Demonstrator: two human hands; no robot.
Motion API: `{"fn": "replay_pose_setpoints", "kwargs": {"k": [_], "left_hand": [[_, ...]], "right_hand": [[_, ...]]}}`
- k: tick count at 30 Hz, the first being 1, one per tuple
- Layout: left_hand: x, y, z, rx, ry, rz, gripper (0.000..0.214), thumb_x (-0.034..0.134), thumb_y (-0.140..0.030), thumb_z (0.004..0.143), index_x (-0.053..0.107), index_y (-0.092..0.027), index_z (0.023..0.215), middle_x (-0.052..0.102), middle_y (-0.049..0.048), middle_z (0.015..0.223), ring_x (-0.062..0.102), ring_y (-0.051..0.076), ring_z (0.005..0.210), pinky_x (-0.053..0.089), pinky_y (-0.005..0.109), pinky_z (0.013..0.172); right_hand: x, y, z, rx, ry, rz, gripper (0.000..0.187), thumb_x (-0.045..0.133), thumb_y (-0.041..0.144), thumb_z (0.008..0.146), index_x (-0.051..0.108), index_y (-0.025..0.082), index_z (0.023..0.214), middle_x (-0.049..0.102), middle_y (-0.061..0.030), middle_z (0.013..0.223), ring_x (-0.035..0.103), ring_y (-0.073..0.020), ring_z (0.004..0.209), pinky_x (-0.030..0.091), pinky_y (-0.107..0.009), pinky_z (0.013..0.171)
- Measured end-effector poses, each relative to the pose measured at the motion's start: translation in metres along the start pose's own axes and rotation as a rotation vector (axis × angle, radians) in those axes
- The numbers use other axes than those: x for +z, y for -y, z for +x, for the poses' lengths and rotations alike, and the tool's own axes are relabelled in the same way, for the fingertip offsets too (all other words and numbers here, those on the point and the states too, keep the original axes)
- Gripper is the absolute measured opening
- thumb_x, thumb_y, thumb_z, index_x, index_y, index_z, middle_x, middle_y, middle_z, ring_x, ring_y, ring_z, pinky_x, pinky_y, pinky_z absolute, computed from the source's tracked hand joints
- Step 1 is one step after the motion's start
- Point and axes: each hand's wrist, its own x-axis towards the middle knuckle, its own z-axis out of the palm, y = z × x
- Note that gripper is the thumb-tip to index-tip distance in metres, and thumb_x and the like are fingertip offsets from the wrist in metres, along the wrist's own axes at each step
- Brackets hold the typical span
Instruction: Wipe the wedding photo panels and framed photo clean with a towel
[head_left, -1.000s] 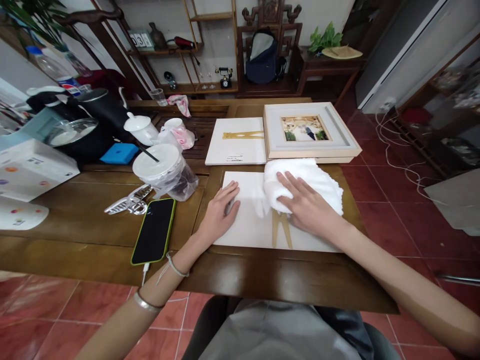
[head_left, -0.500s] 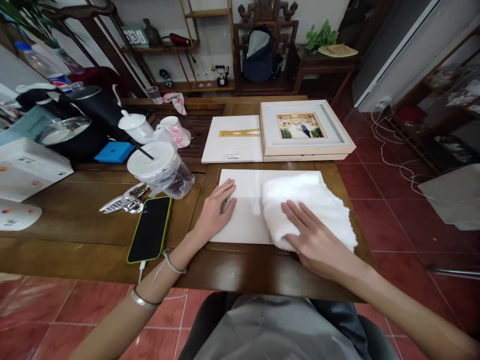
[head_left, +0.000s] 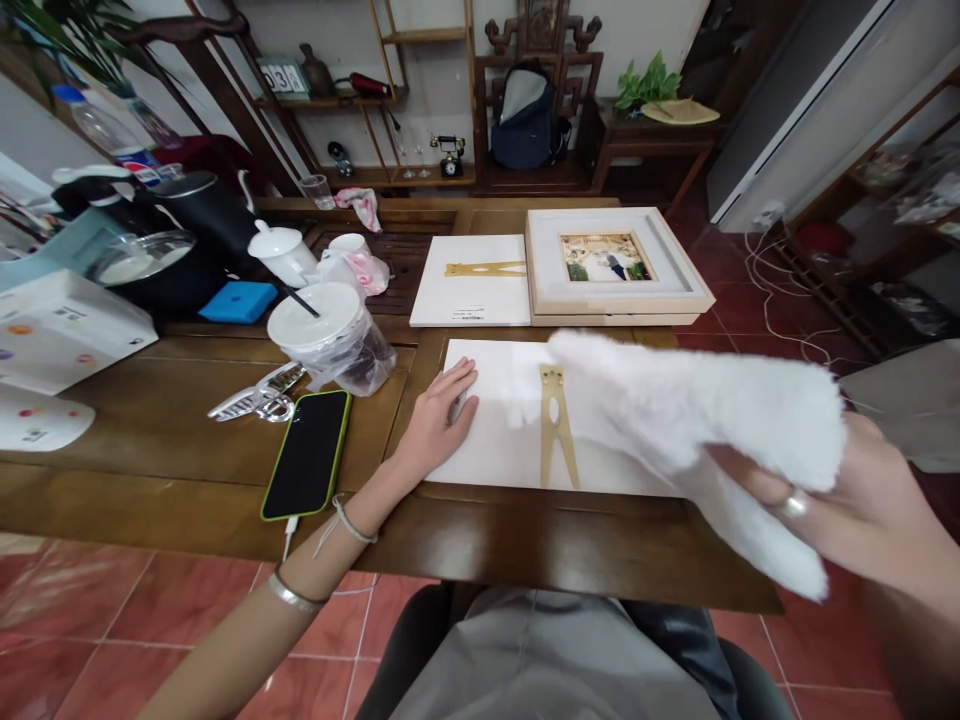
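Note:
My left hand point(head_left: 442, 415) lies flat, fingers together and thumb apart, on the left side of a white board point(head_left: 495, 440) with a gold A-shaped stand leg point(head_left: 556, 425) on it. A white fluffy cloth point(head_left: 720, 410) is gripped in my right hand point(head_left: 847, 500), lifted over the right part of the board. The raised cloth hides that part of the board and some of my right fingers. A ring shows on this hand. Behind the board lie a second white board point(head_left: 469, 298) with a gold leg and a framed photo point(head_left: 607, 257) in a white frame.
On the left are a phone point(head_left: 307, 455) with a charging cable, a silver hair claw point(head_left: 259, 395), a lidded drink cup point(head_left: 330, 330) in plastic, a blue box point(head_left: 238, 301), a white teapot point(head_left: 283, 252) and a black pot point(head_left: 161, 280). The wooden table's edge point(head_left: 525, 535) runs before my lap.
The right hand has lifted the cloth off the board and moved it up and right, uncovering the gold leg. My left hand stays in place on the board.

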Motion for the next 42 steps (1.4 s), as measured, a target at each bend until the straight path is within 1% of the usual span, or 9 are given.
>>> {"fn": "replay_pose_setpoints", "kwargs": {"k": [5,9,13,17,27,33,36,39,42], "left_hand": [[0.000,0.000,0.001,0.010,-0.002,-0.009,0.035,0.050,-0.024,0.090,0.062,-0.011,0.120,0.057,0.0160,0.134,0.049,0.025,0.130,0.036,0.046,0.112],[0.000,0.001,0.000,0.004,0.003,-0.009,0.035,0.050,-0.024,0.090,0.062,-0.010,0.120,0.057,0.0166,0.134,0.049,0.026,0.130,0.036,0.047,0.112],[0.000,0.002,0.000,0.011,-0.001,-0.008,0.035,0.050,-0.024,0.090,0.062,-0.012,0.121,0.057,0.0155,0.134,0.049,0.025,0.130,0.036,0.047,0.112],[0.001,0.002,0.000,0.014,-0.008,-0.010,0.035,0.050,-0.024,0.090,0.062,-0.013,0.121,0.057,0.0146,0.134,0.049,0.025,0.130,0.037,0.047,0.111],[-0.001,0.001,0.000,0.003,0.012,-0.001,0.035,0.051,-0.024,0.090,0.061,-0.011,0.121,0.056,0.0160,0.135,0.048,0.026,0.131,0.036,0.045,0.112],[0.000,0.003,0.000,0.018,0.002,0.003,0.036,0.051,-0.024,0.090,0.062,-0.010,0.121,0.057,0.0168,0.134,0.049,0.026,0.130,0.037,0.046,0.112],[0.000,0.002,0.000,0.014,0.006,0.003,0.036,0.051,-0.024,0.090,0.062,-0.010,0.121,0.057,0.0167,0.134,0.048,0.026,0.130,0.036,0.046,0.112],[0.001,0.002,0.000,0.006,0.006,0.002,0.036,0.050,-0.024,0.090,0.061,-0.011,0.121,0.056,0.0162,0.135,0.048,0.026,0.131,0.036,0.047,0.112],[0.001,0.002,0.000,-0.003,0.005,0.001,0.036,0.050,-0.024,0.090,0.061,-0.013,0.122,0.056,0.0150,0.135,0.048,0.025,0.131,0.036,0.048,0.112]], "right_hand": [[0.027,0.007,0.052,-0.121,-0.050,-0.232,0.014,0.048,0.010,0.080,0.055,0.022,0.077,0.068,-0.0116,0.091,0.063,-0.0303,0.089,0.050,-0.041,0.074],[0.065,0.011,0.084,-0.332,0.067,-0.367,0.029,0.049,-0.005,0.069,0.060,0.014,0.088,0.046,-0.0203,0.142,0.046,-0.0394,0.125,0.046,-0.049,0.087],[0.099,0.008,0.091,-0.303,0.236,-0.301,0.045,0.049,-0.007,0.062,0.061,0.014,0.101,0.040,-0.0166,0.148,0.032,-0.0410,0.136,0.041,-0.055,0.096],[0.108,0.008,0.082,-0.259,0.304,-0.208,0.052,0.045,-0.008,0.063,0.061,0.014,0.108,0.037,-0.0138,0.150,0.021,-0.0394,0.141,0.030,-0.062,0.107],[0.093,0.052,0.010,-0.280,0.322,-0.040,0.040,0.049,-0.003,0.062,0.066,0.016,0.093,0.035,-0.0160,0.150,0.020,-0.0436,0.140,0.030,-0.066,0.107],[0.057,0.054,-0.022,-0.274,0.334,0.132,0.046,0.041,-0.003,0.060,0.060,0.021,0.095,0.053,-0.0092,0.138,0.040,-0.0260,0.134,0.047,-0.040,0.100],[0.038,0.036,-0.020,-0.207,0.186,0.263,0.034,0.039,0.000,0.067,0.055,0.024,0.085,0.069,-0.0045,0.095,0.066,-0.0195,0.093,0.055,-0.029,0.069],[0.034,0.018,-0.002,-0.123,0.012,0.298,0.021,0.039,0.005,0.072,0.041,0.026,0.067,0.051,0.0029,0.054,0.053,-0.0164,0.048,0.043,-0.029,0.044],[0.052,0.010,0.026,-0.152,-0.120,0.162,0.021,0.041,0.004,0.070,0.041,0.025,0.067,0.061,-0.0030,0.069,0.062,-0.0224,0.068,0.050,-0.035,0.056]]}}
